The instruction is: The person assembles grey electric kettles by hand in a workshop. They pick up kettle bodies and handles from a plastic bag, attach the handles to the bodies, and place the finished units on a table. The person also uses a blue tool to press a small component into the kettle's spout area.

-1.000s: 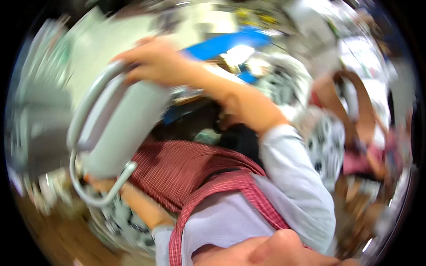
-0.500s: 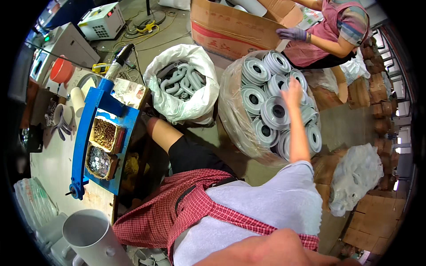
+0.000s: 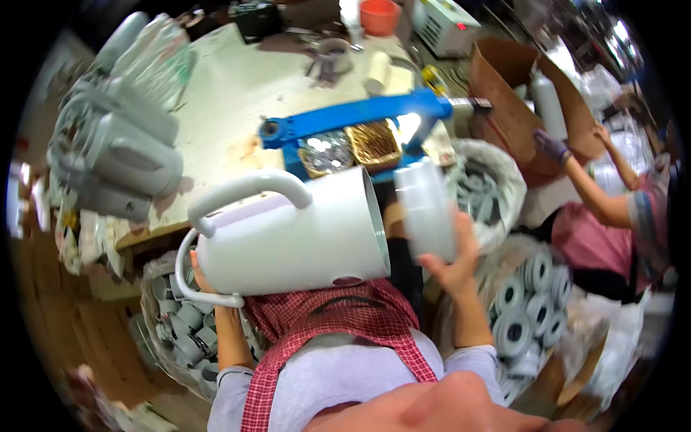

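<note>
A large pale-grey plastic jug body (image 3: pixel 295 237) lies sideways above my lap, its open end toward the right. It has a thick curved handle on the upper side and a thinner loop at the closed end. My left hand (image 3: pixel 206 279) grips the closed end from below; the jug hides most of its fingers. My right hand (image 3: pixel 455 263) holds a round, pale-grey plastic cap (image 3: pixel 426 209), slightly blurred, just right of the open end and apart from it. Beyond the jug, a blue clamp-like metal fixture (image 3: pixel 353 117) stands on the table with boxes of small metal parts (image 3: pixel 374 144).
Several grey jug bodies (image 3: pixel 133 162) crowd the table's left side. At lower left is a bag of grey fittings (image 3: pixel 188 335). On the right stand a sack of curved handles (image 3: pixel 507 158) and a bag of round caps (image 3: pixel 515 327). A co-worker's gloved hand (image 3: pixel 553 146) is near a carton (image 3: pixel 497 79).
The view has swung toward the table. My right hand, earlier reaching over the bag of caps, now holds one beside the jug. The jug, upright at lower left before, now lies sideways before me.
</note>
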The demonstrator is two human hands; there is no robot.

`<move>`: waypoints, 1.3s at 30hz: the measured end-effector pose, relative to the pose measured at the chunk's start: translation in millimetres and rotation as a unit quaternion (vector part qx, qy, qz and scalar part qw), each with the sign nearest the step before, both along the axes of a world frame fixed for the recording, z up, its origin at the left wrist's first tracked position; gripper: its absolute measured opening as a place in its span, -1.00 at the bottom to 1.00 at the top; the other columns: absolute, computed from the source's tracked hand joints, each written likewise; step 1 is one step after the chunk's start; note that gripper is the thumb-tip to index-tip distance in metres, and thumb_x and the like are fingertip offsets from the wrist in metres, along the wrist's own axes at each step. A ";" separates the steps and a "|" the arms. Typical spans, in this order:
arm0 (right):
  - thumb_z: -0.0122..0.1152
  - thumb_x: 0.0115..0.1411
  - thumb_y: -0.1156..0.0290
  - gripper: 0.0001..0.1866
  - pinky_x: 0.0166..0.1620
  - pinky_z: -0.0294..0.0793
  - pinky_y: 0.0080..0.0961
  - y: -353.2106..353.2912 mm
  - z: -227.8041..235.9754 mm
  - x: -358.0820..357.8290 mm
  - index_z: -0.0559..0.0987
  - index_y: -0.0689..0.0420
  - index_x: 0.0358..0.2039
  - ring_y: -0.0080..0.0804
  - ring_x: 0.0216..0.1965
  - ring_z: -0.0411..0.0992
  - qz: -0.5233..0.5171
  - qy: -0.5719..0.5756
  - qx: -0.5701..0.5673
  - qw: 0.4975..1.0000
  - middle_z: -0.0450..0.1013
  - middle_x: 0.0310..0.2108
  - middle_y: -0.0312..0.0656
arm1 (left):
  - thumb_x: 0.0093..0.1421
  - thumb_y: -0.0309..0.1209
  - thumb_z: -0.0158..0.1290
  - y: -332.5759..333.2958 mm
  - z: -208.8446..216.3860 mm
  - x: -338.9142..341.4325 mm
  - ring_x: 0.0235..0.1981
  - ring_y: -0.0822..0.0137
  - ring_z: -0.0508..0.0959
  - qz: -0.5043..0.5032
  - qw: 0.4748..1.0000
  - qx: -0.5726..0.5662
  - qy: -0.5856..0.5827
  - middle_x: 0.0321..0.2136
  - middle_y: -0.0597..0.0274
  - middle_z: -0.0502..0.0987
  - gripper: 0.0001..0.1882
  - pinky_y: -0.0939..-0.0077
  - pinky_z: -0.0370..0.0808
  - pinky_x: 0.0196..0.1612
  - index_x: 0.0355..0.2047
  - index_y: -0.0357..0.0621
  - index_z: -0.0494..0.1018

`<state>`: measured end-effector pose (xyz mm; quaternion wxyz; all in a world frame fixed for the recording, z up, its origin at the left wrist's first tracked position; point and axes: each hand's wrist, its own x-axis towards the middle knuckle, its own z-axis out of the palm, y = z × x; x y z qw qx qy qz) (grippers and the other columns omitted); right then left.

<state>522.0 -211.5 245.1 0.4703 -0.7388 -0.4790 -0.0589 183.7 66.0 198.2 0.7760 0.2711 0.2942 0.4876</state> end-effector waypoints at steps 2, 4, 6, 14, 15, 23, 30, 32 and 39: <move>0.50 -0.21 0.14 -0.08 -0.10 0.41 -0.32 61.9 2.3 -14.9 0.37 0.33 0.15 -0.12 -0.20 0.40 0.123 0.011 0.067 0.990 0.39 -0.16 0.04 | 0.38 -0.03 -0.27 7.2 -21.0 -30.2 -0.07 0.20 0.51 0.046 0.997 0.026 0.057 -0.04 0.08 0.49 -0.45 0.32 0.45 0.03 0.08 -0.25 0.34; 0.48 -0.23 0.21 -0.12 -0.06 0.43 -0.19 90.1 7.2 -22.1 0.39 0.37 0.12 -0.08 -0.22 0.38 0.174 -0.004 0.099 0.980 0.38 -0.17 0.03 | 0.37 -0.04 -0.21 8.3 -35.1 -48.1 -0.12 0.24 0.54 0.134 0.986 0.006 0.094 -0.10 0.12 0.53 -0.49 0.37 0.49 -0.03 0.04 -0.23 0.39; 0.47 -0.25 0.24 -0.15 0.01 0.43 -0.02 105.4 12.8 -31.1 0.42 0.39 0.07 -0.08 -0.28 0.37 0.224 -0.009 0.129 0.966 0.37 -0.19 0.05 | 0.35 -0.07 -0.15 4.1 -18.5 -48.7 -0.24 0.32 0.58 0.183 0.969 -0.013 0.164 -0.22 0.14 0.57 -0.51 0.46 0.52 -0.18 -0.06 -0.27 0.45; 0.42 -0.23 -0.15 -0.19 -0.28 0.31 -0.27 118.1 16.4 -30.4 0.52 0.39 -0.22 -0.11 -0.31 0.36 0.310 -0.087 0.176 0.930 0.37 -0.22 0.03 | 0.35 -0.10 -0.12 9.0 -2.4 -62.7 -0.36 0.41 0.59 0.229 0.957 -0.002 0.180 -0.34 0.20 0.59 -0.56 0.58 0.51 -0.32 -0.16 -0.26 0.51; 0.41 -0.22 -0.16 -0.20 -0.29 0.30 -0.27 116.4 15.6 -32.6 0.53 0.38 -0.23 -0.10 -0.31 0.35 0.308 -0.095 0.185 0.928 0.36 -0.23 0.03 | 0.35 -0.10 -0.12 8.1 5.2 -61.9 -0.35 0.42 0.58 0.226 0.958 0.008 0.177 -0.34 0.21 0.59 -0.57 0.59 0.50 -0.32 -0.17 -0.25 0.51; 0.40 -0.08 -0.01 -0.28 -0.21 0.42 -0.33 109.8 -2.7 -44.0 0.48 0.34 -0.07 -0.26 -0.34 0.38 0.284 0.139 0.124 0.940 0.43 -0.24 -0.05 | 0.33 -0.06 -0.09 4.1 45.5 -74.2 -0.58 0.50 0.48 0.302 0.892 0.099 0.322 -0.58 0.31 0.53 -0.54 0.61 0.41 -0.49 -0.42 -0.22 0.55; 0.08 0.28 0.17 -0.57 -0.13 0.47 -0.49 138.6 -86.1 -45.6 0.50 0.33 -0.09 -0.41 -0.25 0.50 0.156 0.712 -0.052 0.682 0.52 -0.21 -0.12 | 0.32 -0.08 -0.17 -35.4 106.8 -55.5 -0.47 0.33 0.55 0.293 0.808 0.407 0.309 -0.45 0.15 0.57 -0.51 0.47 0.51 -0.41 -0.39 -0.28 0.52; 0.09 0.28 0.19 -0.55 -0.12 0.48 -0.44 133.3 -52.0 -52.5 0.49 0.36 -0.05 -0.36 -0.22 0.50 0.179 0.648 -0.027 0.740 0.51 -0.19 -0.09 | 0.32 -0.07 -0.17 -31.2 90.9 -85.4 -0.45 0.32 0.56 0.319 0.850 0.317 0.274 -0.42 0.13 0.57 -0.51 0.46 0.52 -0.39 -0.35 -0.29 0.52; 0.15 0.16 -0.07 -0.34 -0.19 0.34 -0.43 150.4 3.4 -99.9 0.49 0.42 -0.15 -0.27 -0.24 0.37 0.280 0.273 0.094 0.916 0.38 -0.24 -0.04 | 0.32 -0.05 -0.18 -24.6 50.4 -159.7 -0.38 0.28 0.58 0.381 0.873 0.213 0.218 -0.34 0.07 0.58 -0.49 0.42 0.56 -0.34 -0.23 -0.31 0.51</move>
